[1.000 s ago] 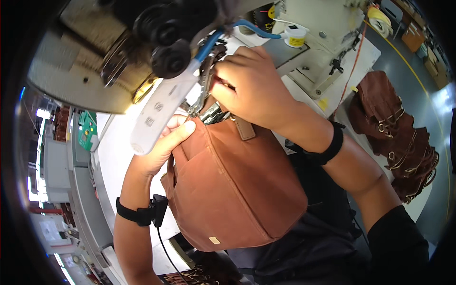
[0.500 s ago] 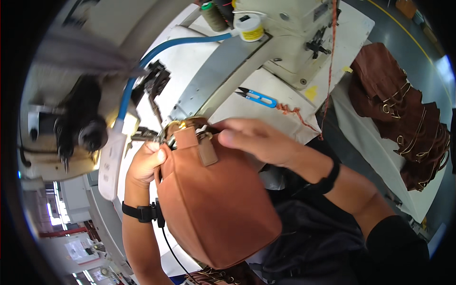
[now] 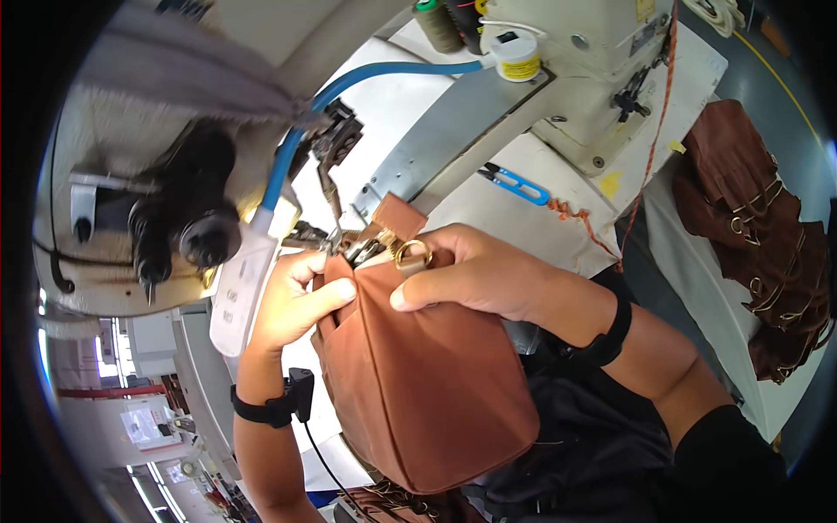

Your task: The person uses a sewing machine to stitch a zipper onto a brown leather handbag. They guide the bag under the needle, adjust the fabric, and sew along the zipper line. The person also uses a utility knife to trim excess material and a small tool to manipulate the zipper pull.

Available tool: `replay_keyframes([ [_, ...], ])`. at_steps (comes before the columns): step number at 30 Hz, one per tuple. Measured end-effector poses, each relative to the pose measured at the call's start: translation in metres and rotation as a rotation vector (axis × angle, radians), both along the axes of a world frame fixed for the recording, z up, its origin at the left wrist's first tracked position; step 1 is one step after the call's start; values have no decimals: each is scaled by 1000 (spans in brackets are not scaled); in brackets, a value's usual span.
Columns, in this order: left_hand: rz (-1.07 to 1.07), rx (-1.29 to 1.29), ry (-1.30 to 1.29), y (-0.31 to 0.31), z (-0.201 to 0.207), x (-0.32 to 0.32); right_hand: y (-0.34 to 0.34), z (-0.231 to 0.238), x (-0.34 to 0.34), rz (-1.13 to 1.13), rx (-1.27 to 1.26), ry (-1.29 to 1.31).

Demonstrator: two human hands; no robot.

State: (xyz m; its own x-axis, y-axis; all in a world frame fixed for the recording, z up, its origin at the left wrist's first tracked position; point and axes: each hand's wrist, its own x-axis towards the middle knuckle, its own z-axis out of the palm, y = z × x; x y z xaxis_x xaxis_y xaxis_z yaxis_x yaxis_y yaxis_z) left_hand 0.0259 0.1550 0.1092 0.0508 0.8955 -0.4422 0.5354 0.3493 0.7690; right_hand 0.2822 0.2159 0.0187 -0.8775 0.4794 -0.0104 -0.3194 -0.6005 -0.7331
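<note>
A tan-brown bag (image 3: 436,375) hangs in front of the sewing machine (image 3: 584,78), its top edge close to the machine's needle area. My left hand (image 3: 301,301) grips the bag's upper left edge, thumb laid on the outside. On the top edge further right, my right hand (image 3: 466,275) pinches the material, thumb outside and fingers behind. Between the two hands stick up a brown leather tab (image 3: 399,216) and a gold ring (image 3: 413,254). The presser foot (image 3: 336,242) sits right by the bag's edge; whether it touches the material is hard to tell.
Blue-handled thread snips (image 3: 519,185) lie on the white table, tied to a coiled orange cord. Brown leather pieces with gold rings (image 3: 750,227) are heaped at the right. A white lamp (image 3: 244,288) with a blue tube (image 3: 392,68) stands left; thread spools (image 3: 438,26) are behind.
My right hand has come down from above the bag's top and now grips its edge. The leather tab has flipped upward. The view has shifted, so the surroundings sit further right.
</note>
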Motion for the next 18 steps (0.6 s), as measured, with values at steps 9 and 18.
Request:
replay_keyframes([
  [9, 60, 163, -147, -16, -20, 10, 6, 16, -1, -4, -12, -158],
  [18, -47, 211, 88, -8, -19, 5, 14, 12, -2, -7, -17, -234],
])
